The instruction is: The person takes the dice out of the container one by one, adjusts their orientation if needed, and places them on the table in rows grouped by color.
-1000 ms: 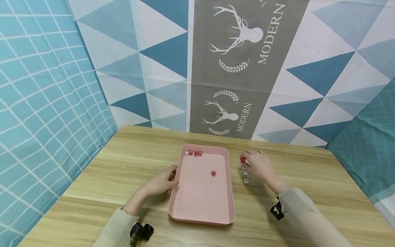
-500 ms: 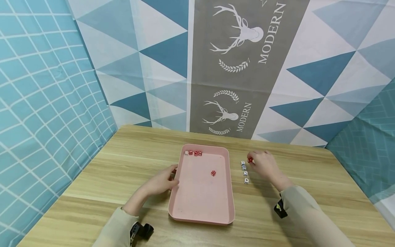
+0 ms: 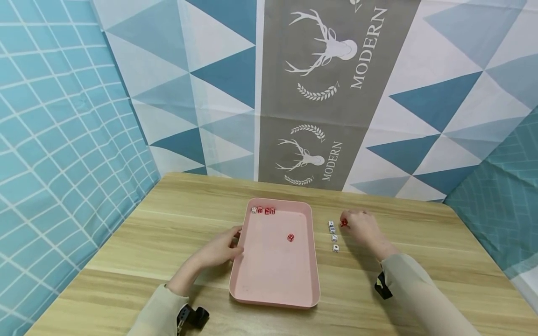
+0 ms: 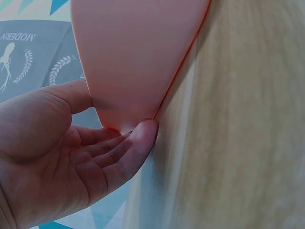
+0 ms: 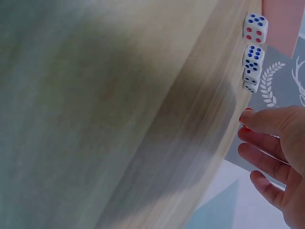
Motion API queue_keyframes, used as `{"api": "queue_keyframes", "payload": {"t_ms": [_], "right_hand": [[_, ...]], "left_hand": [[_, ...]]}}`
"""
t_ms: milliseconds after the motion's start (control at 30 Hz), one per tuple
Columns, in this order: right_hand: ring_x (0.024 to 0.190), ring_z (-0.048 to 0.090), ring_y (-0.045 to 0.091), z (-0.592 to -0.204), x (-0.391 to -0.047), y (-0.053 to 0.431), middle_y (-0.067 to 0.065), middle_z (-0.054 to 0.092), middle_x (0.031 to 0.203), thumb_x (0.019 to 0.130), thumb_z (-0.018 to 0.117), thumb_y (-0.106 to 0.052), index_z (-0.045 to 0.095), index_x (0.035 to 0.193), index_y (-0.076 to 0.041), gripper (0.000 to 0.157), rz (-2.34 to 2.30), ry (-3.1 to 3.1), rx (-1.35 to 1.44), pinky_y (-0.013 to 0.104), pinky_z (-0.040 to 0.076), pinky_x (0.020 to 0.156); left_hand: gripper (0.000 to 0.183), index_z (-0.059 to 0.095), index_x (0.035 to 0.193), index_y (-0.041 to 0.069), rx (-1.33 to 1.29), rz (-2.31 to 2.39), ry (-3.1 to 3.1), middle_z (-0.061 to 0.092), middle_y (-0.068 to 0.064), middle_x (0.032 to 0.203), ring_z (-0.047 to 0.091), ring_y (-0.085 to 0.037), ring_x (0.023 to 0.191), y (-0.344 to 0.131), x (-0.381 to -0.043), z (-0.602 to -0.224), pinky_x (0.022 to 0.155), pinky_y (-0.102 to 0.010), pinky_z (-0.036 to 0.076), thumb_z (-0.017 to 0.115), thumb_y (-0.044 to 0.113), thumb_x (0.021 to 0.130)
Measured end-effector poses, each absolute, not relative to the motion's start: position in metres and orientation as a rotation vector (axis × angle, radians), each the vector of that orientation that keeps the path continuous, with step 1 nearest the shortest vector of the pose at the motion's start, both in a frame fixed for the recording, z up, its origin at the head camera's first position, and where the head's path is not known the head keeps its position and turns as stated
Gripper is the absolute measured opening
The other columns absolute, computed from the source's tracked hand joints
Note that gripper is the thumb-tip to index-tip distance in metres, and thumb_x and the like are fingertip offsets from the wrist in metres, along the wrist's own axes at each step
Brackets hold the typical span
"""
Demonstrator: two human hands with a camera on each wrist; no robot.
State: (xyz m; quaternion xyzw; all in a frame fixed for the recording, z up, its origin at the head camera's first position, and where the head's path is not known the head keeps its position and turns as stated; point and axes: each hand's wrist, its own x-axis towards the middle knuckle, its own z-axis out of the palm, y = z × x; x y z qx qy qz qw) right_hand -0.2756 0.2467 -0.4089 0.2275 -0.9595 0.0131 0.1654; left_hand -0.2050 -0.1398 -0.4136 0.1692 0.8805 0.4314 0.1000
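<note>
From my remote seat, head cam gives me the person's R hand (image 3: 362,227) over the R side of the wood table (image 3: 180,198), thumb + index pinching a small red die (image 3: 344,223), other fingers loosely curled per R wrist cam; can't tell if the die's touching the tabletop. Just L of it, I see a column of 4 white dice (image 3: 334,238), far 2 close tog. L hand (image 3: 216,249) grips the L side of the pink tray (image 3: 275,275), thumb over the rim, fingers curled agst the outer wall, per L wrist cam. Tray's flat, approx mid-table. Inside, nr its far-L corner: 1 white die (image 3: 254,210), then 3 other red dice (image 3: 267,211) in a row; a lone 4th (image 3: 291,238) sits R of ctr.
</note>
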Motion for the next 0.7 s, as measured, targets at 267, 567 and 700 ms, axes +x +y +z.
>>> {"api": "queue_keyframes", "payload": {"t_ms": [267, 567, 700], "right_hand": [[0.065, 0.058, 0.018, -0.4159, -0.2799, 0.2464, -0.001, 0.061, 0.073, 0.074, 0.07, -0.011, 0.062, 0.076, -0.012, 0.009, 0.007, -2.745, 0.63, 0.046, 0.047, 0.069], [0.067, 0.059, 0.019, -0.4193, -0.2816, 0.2473, 0.001, 0.063, 0.075, 0.074, 0.067, -0.008, 0.063, 0.077, -0.011, 0.006, -0.01, -2.734, 0.631, 0.045, 0.046, 0.067], [0.07, 0.062, 0.023, -0.418, -0.28, 0.246, 0.004, 0.066, 0.081, 0.074, 0.068, -0.009, 0.063, 0.083, -0.009, 0.01, -0.013, -2.721, 0.635, 0.046, 0.047, 0.068]], "left_hand": [[0.056, 0.033, 0.136, -0.003, 0.51, 1.276, 2.596, 0.056, -0.016, 0.11, 0.055, -0.018, 0.082, -0.1415, -0.2061, -0.4181, 0.056, -0.028, 0.048, 0.055, 0.006, 0.085], [0.055, 0.033, 0.136, -0.002, 0.499, 1.293, 2.582, 0.056, -0.017, 0.11, 0.056, -0.018, 0.082, -0.1414, -0.2072, -0.4188, 0.056, -0.029, 0.048, 0.054, 0.006, 0.086], [0.055, 0.034, 0.136, -0.002, 0.502, 1.283, 2.591, 0.056, -0.016, 0.11, 0.056, -0.017, 0.081, -0.1414, -0.2071, -0.4191, 0.056, -0.028, 0.048, 0.054, 0.006, 0.085]]}}
